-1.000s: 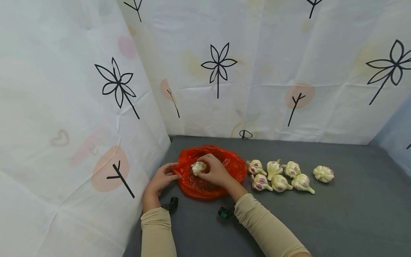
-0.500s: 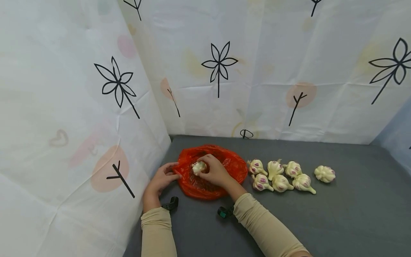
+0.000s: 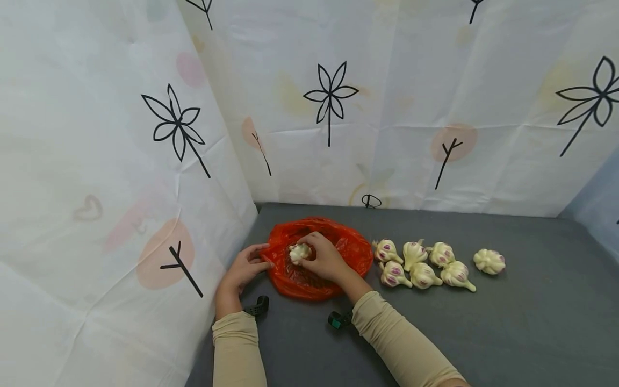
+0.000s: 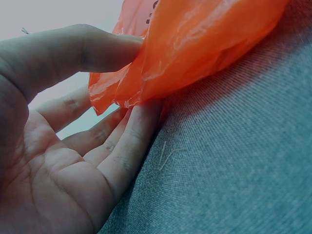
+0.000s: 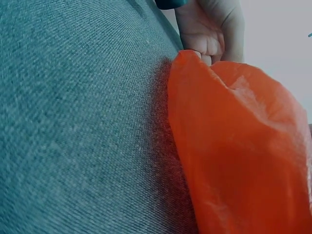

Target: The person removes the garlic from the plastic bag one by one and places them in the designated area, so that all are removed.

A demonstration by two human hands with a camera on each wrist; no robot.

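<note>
A red plastic bag [image 3: 355, 252] lies open-mouthed on the grey table. My left hand [image 3: 244, 269] pinches its left rim; in the left wrist view the thumb presses the plastic [image 4: 195, 48] against the fingers. Over the bag's mouth, my right hand [image 3: 325, 259] holds a garlic bulb [image 3: 300, 253] between thumb and fingers. Whether that bulb touches the bag's bottom I cannot tell. In the right wrist view the bag [image 5: 243, 156] hides the right hand's work, and the left hand [image 5: 209, 31] shows behind it.
Several garlic bulbs [image 3: 423, 275] lie in two rows right of the bag. A single bulb [image 3: 489, 262] sits apart, farther right. Patterned white cloth [image 3: 396, 107] rises behind and left of the grey table [image 3: 532, 301].
Both hands stay nearly still, with the garlic bulb and the bag's rim held as before. The head view shifts very slightly.
</note>
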